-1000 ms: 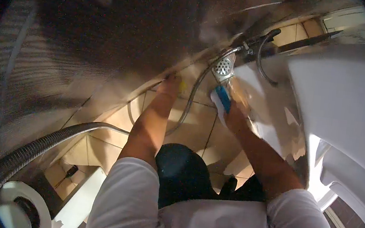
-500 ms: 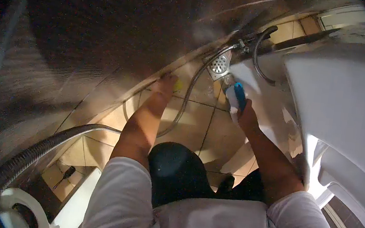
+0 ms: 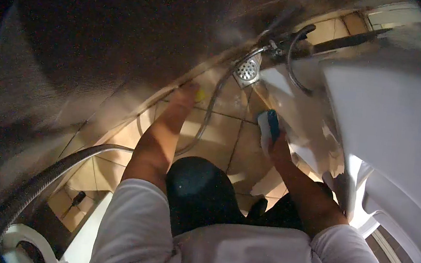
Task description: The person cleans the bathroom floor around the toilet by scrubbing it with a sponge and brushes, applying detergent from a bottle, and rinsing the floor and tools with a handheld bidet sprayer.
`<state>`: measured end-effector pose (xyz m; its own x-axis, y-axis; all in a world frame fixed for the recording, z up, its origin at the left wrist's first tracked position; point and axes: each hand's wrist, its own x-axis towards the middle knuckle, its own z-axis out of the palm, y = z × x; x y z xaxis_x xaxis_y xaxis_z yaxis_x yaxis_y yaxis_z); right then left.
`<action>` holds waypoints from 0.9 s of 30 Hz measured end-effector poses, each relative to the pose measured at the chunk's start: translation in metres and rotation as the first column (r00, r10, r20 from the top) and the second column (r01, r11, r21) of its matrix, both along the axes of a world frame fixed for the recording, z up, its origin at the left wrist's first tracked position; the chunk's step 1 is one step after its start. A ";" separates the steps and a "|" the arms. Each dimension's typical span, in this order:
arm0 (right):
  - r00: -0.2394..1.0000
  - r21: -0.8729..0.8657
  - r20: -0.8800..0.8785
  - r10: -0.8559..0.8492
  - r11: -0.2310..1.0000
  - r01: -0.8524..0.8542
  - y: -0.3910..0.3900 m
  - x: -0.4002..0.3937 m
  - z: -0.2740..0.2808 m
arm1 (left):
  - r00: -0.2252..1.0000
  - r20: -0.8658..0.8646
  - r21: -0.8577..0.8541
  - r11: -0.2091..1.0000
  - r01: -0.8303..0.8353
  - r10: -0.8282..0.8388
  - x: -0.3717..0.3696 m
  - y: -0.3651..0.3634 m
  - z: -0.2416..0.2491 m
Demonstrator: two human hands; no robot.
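My left hand (image 3: pixel 187 93) is low at the foot of the dark wall, closed round a yellow sponge (image 3: pixel 200 95) that shows at its right side. My right hand (image 3: pixel 280 145) grips a blue-and-white brush (image 3: pixel 269 123) by its near end, just above the tiled floor. Between the two hands a metal hose (image 3: pixel 212 106) runs along the floor. Beyond them lies a square metal floor drain (image 3: pixel 247 72) with round holes. The fingertips of both hands are hard to make out.
A large white panel (image 3: pixel 389 110) stands at the right. The hose continues to the lower left, past a white ring-shaped rim (image 3: pixel 27 233) and a small black-handled tool (image 3: pixel 78 198). Pipe fittings (image 3: pixel 273 47) sit behind the drain. My knee (image 3: pixel 203 193) is close below.
My right hand and the brush have moved back from the drain, towards me. My left hand has shifted slightly left with the sponge. The whole view has shifted a little.
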<state>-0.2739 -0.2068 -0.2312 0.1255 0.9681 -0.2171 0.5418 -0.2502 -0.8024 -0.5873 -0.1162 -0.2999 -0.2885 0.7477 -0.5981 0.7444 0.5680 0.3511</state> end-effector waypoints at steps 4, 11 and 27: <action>0.960 -0.127 0.255 0.115 0.988 -0.084 0.071 -0.033 0.012 | 0.802 -0.223 0.119 0.801 0.586 -0.554 -0.005 0.001 -0.002; 0.846 -0.206 0.391 0.362 0.930 -0.303 0.028 0.000 0.047 | 0.774 -0.253 0.221 0.744 0.630 -0.580 -0.012 -0.002 0.022; 0.960 -0.275 0.217 0.177 0.955 -0.114 0.060 -0.049 0.021 | 0.589 -0.408 0.162 0.580 0.798 -0.697 -0.015 0.005 -0.024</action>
